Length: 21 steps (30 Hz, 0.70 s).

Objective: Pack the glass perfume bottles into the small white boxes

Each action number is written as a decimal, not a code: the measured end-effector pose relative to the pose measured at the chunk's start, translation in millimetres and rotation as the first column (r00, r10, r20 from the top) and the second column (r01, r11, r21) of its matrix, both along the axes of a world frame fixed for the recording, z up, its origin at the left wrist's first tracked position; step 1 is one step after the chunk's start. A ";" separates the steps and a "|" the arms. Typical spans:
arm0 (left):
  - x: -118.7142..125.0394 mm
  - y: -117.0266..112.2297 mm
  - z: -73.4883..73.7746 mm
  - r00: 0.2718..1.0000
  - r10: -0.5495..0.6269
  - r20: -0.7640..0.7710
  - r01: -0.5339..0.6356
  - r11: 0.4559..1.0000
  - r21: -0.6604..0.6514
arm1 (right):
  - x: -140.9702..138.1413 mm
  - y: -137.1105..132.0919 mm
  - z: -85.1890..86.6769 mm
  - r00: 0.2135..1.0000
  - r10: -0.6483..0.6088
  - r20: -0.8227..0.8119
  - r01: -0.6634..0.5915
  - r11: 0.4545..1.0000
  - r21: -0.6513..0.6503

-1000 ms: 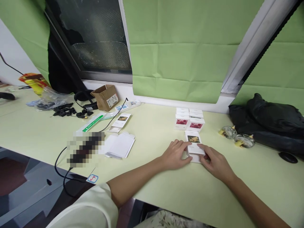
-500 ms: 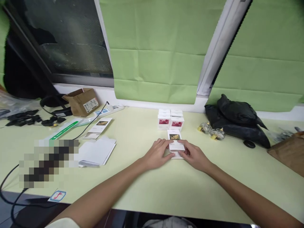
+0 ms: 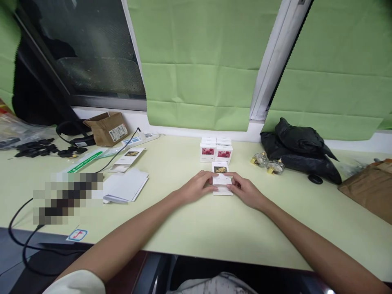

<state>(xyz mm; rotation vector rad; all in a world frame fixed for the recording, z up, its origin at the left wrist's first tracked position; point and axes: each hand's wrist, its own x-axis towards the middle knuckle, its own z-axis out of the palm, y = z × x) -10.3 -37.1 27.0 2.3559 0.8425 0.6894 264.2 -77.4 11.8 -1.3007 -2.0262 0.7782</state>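
Between my two hands, low over the table, lies a small white cardboard box with a yellow flower picture. Its near end shows an open flap. My left hand grips the box's left edge, thumb near the flap and fingers higher up. Along the right edge, my right hand pinches it in the same way. Just behind it stand several white boxes with pink flower pictures, grouped in rows.
To the left lie a flat box with a yellow picture and a stack of white card pieces. A brown carton stands behind them. Glass bottles, black plastic bags and a brown paper package are at right.
My view has shifted slightly, so the table appears higher. Both hands still hold the box, and its near flap end shows more plainly below the thumbs.
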 end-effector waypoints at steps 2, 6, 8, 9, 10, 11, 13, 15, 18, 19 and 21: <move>0.3 1.9 -1.1 1.000 0.003 0.005 -0.003 1.000 -0.001 | 0.8 0.8 -0.3 1.000 0.001 0.026 -0.002 1.000 0.013; 2.0 1.7 -1.7 1.000 0.025 -0.002 -0.025 1.000 0.010 | 1.4 0.0 1.1 0.998 0.002 0.060 -0.004 0.999 0.037; 2.7 -0.1 -0.8 0.999 0.042 -0.003 -0.042 0.999 0.019 | 0.7 -2.0 2.9 0.998 0.000 0.064 -0.003 0.999 0.047; 2.8 -1.1 -0.2 0.999 0.048 -0.004 -0.048 0.999 0.023 | 0.2 -3.3 3.9 0.998 -0.002 0.062 -0.001 0.999 0.051; 2.8 -2.2 0.4 0.999 0.052 -0.003 -0.052 0.998 0.026 | -0.3 -4.6 4.8 0.998 -0.001 0.058 -0.002 0.999 0.052; 2.7 -3.0 0.9 0.999 0.054 -0.003 -0.054 0.998 0.028 | -0.9 -6.0 5.6 0.999 0.002 0.052 -0.005 0.999 0.050; 2.4 -4.1 1.7 0.999 0.052 -0.005 -0.052 0.998 0.033 | -1.7 -8.2 6.6 0.999 0.017 0.042 -0.019 0.999 0.045; 2.3 -4.3 1.8 0.998 0.055 -0.009 -0.054 0.998 0.040 | -2.1 -9.4 6.8 0.999 0.028 0.042 -0.030 0.998 0.046; 3.1 -3.8 1.2 0.998 0.058 -0.016 -0.057 0.997 0.055 | -1.6 -9.7 5.7 0.999 0.028 0.044 -0.030 0.998 0.059; 3.5 -3.7 1.0 0.998 0.056 -0.017 -0.055 0.996 0.063 | -1.2 -9.7 5.2 0.999 0.031 0.042 -0.034 0.998 0.060; 4.1 -3.8 1.2 0.999 0.051 -0.018 -0.049 0.996 0.078 | -0.4 -9.5 4.1 0.998 0.040 0.038 -0.042 0.997 0.059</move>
